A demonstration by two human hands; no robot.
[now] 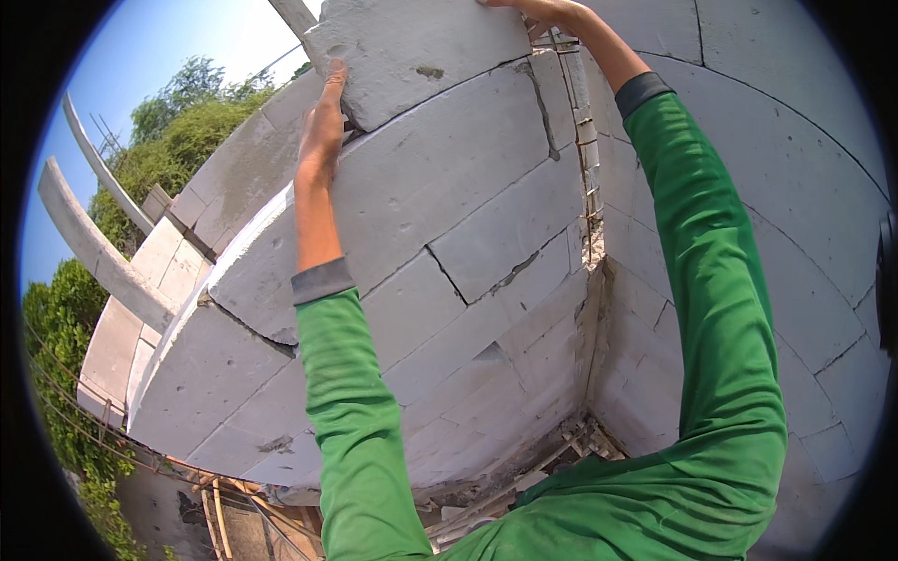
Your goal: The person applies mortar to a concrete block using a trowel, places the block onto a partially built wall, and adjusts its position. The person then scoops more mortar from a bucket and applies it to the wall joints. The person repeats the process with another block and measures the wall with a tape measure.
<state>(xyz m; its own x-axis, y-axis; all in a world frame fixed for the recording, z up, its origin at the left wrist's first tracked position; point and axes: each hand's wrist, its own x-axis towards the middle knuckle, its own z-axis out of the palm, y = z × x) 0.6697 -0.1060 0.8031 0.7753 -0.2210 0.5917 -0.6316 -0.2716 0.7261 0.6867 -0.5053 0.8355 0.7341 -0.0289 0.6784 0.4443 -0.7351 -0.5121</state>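
A light grey concrete block (421,56) rests on top of the block wall (449,168) in front of me, its lower left corner slightly above the course below. My left hand (323,126) grips the block's left end, thumb on the near face and the other fingers hidden behind it. At the upper right end, my right hand (543,11) reaches over the block's top edge, partly cut off by the frame. Both arms are raised in green sleeves with grey cuffs.
An upright strip of steel bars (582,122) stands in the corner gap, beside a second block wall (748,234) on the right. Curved-looking concrete posts (103,238) and trees (182,122) lie left. Rubble (561,449) and wooden poles (220,514) are below.
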